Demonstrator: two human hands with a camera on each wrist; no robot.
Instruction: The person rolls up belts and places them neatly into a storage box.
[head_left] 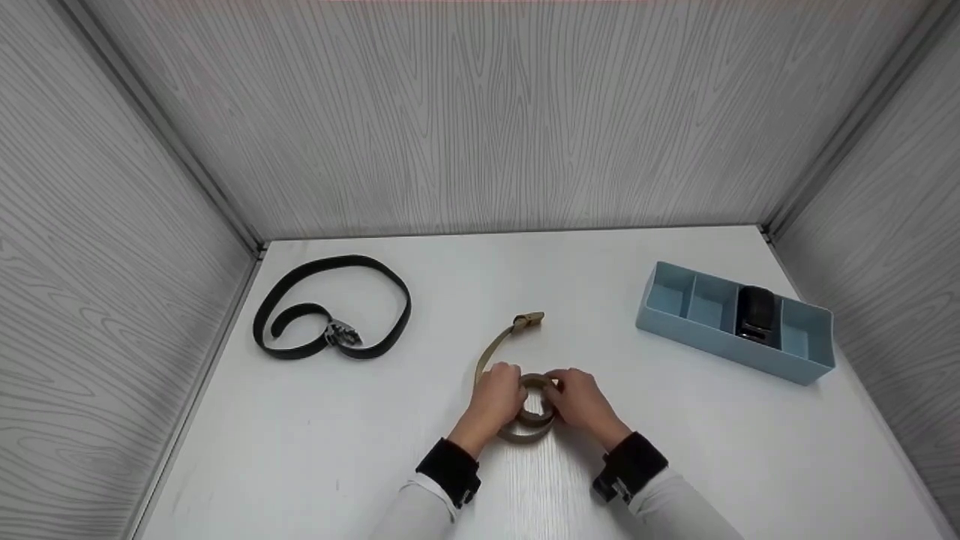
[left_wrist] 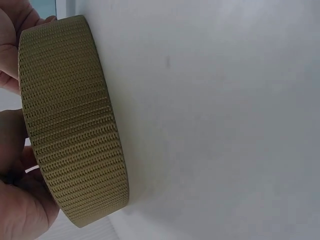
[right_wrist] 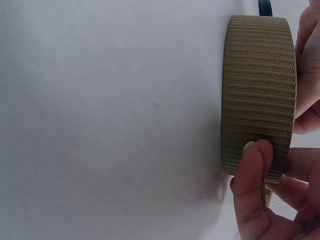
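Note:
A tan webbing belt (head_left: 525,437) is partly wound into a coil on the white table in the head view. Its loose strip curves away to the buckle end (head_left: 529,319), beyond the hands. My left hand (head_left: 495,397) grips the coil's left side with curled fingers. On the opposite side, my right hand (head_left: 583,403) pinches the coil's edge. In the right wrist view, fingertips (right_wrist: 250,165) press on the outer ribbed face of the coil (right_wrist: 257,90). The left wrist view has the belt's ribbed outer face (left_wrist: 75,120) standing on edge, fingers behind it.
A black belt (head_left: 352,261) lies in an open loop at the left, its metal buckle (head_left: 343,334) inward. At the right stands a blue divided box (head_left: 720,346), a rolled black belt (head_left: 757,309) in one compartment. Grey wood-grain panels (head_left: 480,120) enclose the back and sides.

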